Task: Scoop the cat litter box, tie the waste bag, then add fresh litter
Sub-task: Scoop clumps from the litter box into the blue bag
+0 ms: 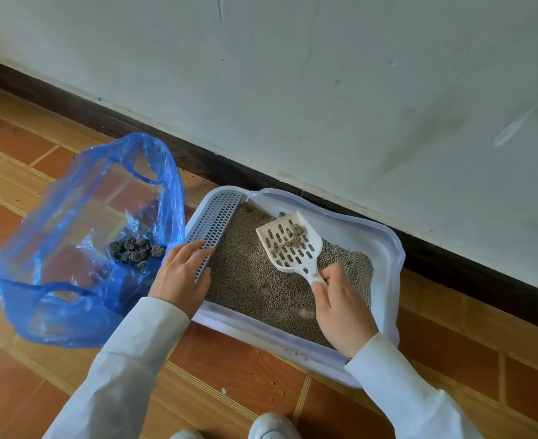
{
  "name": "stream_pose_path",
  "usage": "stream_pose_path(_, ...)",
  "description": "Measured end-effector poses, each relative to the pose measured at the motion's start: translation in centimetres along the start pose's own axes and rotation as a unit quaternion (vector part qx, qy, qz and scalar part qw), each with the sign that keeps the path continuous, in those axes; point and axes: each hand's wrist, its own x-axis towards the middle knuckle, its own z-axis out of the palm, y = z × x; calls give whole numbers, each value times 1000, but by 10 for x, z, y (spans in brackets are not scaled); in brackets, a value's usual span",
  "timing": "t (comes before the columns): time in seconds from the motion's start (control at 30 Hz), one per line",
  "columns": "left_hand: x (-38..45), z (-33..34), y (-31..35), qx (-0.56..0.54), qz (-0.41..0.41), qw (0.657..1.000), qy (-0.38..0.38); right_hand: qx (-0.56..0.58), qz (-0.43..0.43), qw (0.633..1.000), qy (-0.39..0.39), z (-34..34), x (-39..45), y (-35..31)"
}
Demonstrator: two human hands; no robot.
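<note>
Right hand point(340, 308) as the nearer grip, clenched round the handle of a white slotted scoop point(290, 242). Scoop blade up and away from that grip, raised over the grey litter point(255, 280), several clumps point(293, 237) lying in it. Left hand point(182, 274) to the left of that grip, fingers laid fairly straight on the grated step point(214, 223) at the litter box point(385, 245) edge, grasping nothing. Just left of the left hand, blue waste bag point(55, 236) standing open on the tiled floor point(245, 369), dark clumps point(134, 248) at its bottom. Beyond the box, dark skirting and white wall point(324, 74).
</note>
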Motion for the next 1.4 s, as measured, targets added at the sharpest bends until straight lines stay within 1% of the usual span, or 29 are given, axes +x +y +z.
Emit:
stream_pose_path(0.17, -8, -8, -11, 12, -38, 999, 13, 6, -40, 999, -6, 3, 13, -23)
stream_pose_path(0.27, -16, -13, -23, 9, -79, 997, 17, 26, -52, 998, -26, 6, 31, -51)
stream_pose_path(0.33, -23, -16, -31, 10, -91, 996, 22, 30, -51, 997, -45, 12, 47, -72)
stream_pose_path(0.4, -29, -19, -38, 8, -101, 995, 17, 21, -70, 996, -54, 22, 61, -95)
stream_pose_path(0.47, -35, -21, -44, 2, -116, 993, 13, -2, -107, 993, -58, 33, 73, -118)
stream_pose_path(0.6, -44, -25, -53, -4, -122, 992, 38, -106, -182, 976, -52, 57, 91, -156)
stream_pose_path(0.67, -47, -27, -56, -7, -128, 991, 48, -172, -231, 957, -28, 71, 98, -169)
stream_pose_path(0.73, -50, -28, -58, -9, -139, 989, 48, -238, -280, 930, -9, 84, 105, -176)
stream_pose_path(0.8, -51, -28, -58, -12, -146, 988, 48, -310, -329, 892, 24, 96, 109, -180)
stream_pose_path(0.83, -51, -28, -57, -14, -148, 988, 48, -348, -346, 870, 53, 100, 110, -181)
stream_pose_path(0.9, -50, -27, -57, -19, -149, 988, 44, -402, -365, 833, 106, 107, 110, -184)
stream_pose_path(0.93, -50, -26, -57, -22, -148, 988, 39, -414, -375, 822, 113, 111, 109, -184)
stream_pose_path(1.0, -51, -24, -56, -22, -148, 988, 28, -424, -383, 813, 114, 115, 109, -182)
stream_pose_path(1.07, -50, -22, -56, -21, -150, 988, 18, -417, -366, 825, 108, 107, 106, -185)
stream_pose_path(1.1, -49, -22, -55, -22, -153, 988, 13, -401, -345, 841, 109, 100, 104, -185)
stream_pose_path(1.13, -48, -21, -54, -22, -155, 988, 10, -372, -319, 865, 103, 93, 103, -184)
stream_pose_path(1.17, -47, -21, -54, -22, -154, 988, 9, -327, -298, 894, 68, 86, 101, -182)
stream_pose_path(1.23, -43, -20, -52, -17, -144, 989, 12, -198, -226, 954, 4, 67, 95, -173)
stream_pose_path(1.27, -41, -20, -51, -14, -136, 990, 13, -145, -190, 971, -12, 58, 91, -165)
stream_pose_path(1.33, -36, -19, -47, -11, -121, 992, 13, -83, -144, 986, -27, 41, 81, -144)
stream_pose_path(1.4, -30, -18, -40, -15, -109, 994, 17, -56, -113, 991, -37, 26, 68, -119)
